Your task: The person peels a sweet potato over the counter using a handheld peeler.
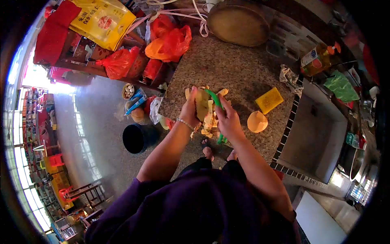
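In the head view, my left hand [189,107] is closed around a pale yellow-green piece of fruit or vegetable [201,105] above the front edge of the counter. My right hand [229,120] grips a green-handled peeler [215,97], whose upper end is against or very near that piece. Its working end is too small to make out. Yellow-orange peelings [209,122] lie around and below both hands. Right of my right hand, a rounded pale orange piece [257,122] rests on the speckled stone counter [219,61]. Just behind it lies a yellow sponge [269,100].
A grey sink [313,126] with a tiled rim is on the right, a bottle of yellow liquid [315,60] behind it. A round pan [238,23] stands at the back. Red plastic bags [168,38] are at the back left. A dark bucket [138,138] stands on the floor.
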Tool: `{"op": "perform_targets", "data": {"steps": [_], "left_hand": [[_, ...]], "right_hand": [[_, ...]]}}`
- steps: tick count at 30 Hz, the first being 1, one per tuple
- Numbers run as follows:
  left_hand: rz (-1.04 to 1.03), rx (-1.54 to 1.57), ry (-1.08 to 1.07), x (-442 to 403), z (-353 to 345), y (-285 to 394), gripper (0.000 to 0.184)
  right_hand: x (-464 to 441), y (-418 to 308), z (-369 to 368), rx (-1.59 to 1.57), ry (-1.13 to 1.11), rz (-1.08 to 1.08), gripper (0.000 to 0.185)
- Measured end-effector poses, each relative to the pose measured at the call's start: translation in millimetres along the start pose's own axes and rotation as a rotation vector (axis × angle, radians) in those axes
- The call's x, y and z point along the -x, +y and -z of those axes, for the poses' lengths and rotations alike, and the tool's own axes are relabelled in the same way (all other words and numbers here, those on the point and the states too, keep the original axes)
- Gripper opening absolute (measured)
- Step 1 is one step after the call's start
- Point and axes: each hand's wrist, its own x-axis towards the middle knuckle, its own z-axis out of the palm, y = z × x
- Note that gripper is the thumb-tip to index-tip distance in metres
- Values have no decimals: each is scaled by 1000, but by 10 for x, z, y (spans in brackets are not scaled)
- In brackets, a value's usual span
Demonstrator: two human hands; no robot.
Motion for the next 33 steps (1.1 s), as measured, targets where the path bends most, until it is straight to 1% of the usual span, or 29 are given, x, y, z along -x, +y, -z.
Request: {"op": "perform_targets", "data": {"steps": [1,3,5,6,9,10,13,14,17,18,20,21,23,24,25,27,28,31,33], "left_hand": [[-21,-10,-23,-10,-41,-54,49],[16,73,65,-92,-86,-149,48],[50,154,153,-200,-85,-247,48],[30,173,220,-263,-24,-310,50],[-25,131,300,-403,116,-270,51],[-56,20,396,-454,112,-289,54],[-174,-239,631,-689,216,-341,63],[-208,-121,562,-762,183,-240,60],[-280,241,368,-846,238,146,51],[-219,186,288,-776,254,300,50],[-114,73,130,-608,255,644,49],[-107,89,134,-545,212,696,50],[-80,123,136,-375,111,666,53],[-36,114,187,-282,28,643,56],[-21,81,154,-259,47,585,56],[16,12,94,-227,135,457,56],[33,-7,7,-198,163,406,53],[59,39,61,26,-167,284,51],[55,58,29,68,-189,190,48]], "right_hand": [[-20,2,-49,55,41,59,47],[28,-155,-89,275,114,142,45],[123,-179,-103,211,56,36,43],[189,-171,-119,177,29,-17,42],[403,-71,-187,312,61,177,42],[413,-65,-128,226,-15,17,45],[399,21,-99,226,6,70,47],[494,-266,-43,332,-130,-180,45],[692,75,-119,265,-45,89,45],[665,181,-134,297,41,195,46],[520,198,68,-5,-106,-153,47],[451,184,203,-156,-174,-324,47],[301,654,190,-5,-150,-75,47],[274,595,215,3,-158,-101,46],[242,532,243,12,-168,-129,46],[214,50,287,74,-223,-207,46],[182,-116,261,105,-250,-247,46],[-52,91,6,46,0,182,44],[-125,-103,-24,117,50,179,44]]}}
